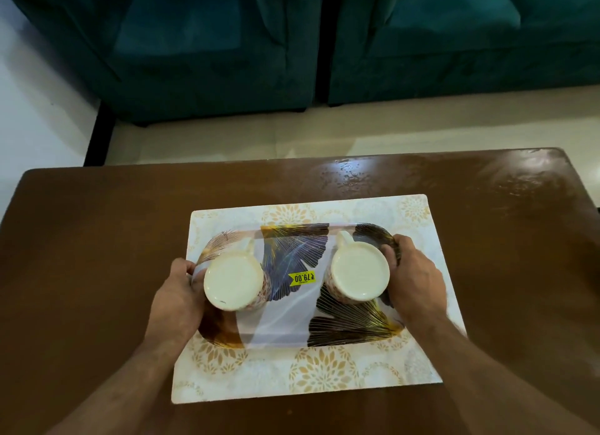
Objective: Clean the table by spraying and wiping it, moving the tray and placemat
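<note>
A leaf-patterned tray with a yellow price sticker lies over a white and gold floral placemat in the middle of the brown table. Two cream mugs stand upside down on the tray, one at the left and one at the right. My left hand grips the tray's left end. My right hand grips its right end. Whether the tray rests on the placemat or hangs just above it, I cannot tell.
Wet droplets glisten on the far right part of the table. Two teal sofas stand beyond the far edge, across a strip of pale tiled floor.
</note>
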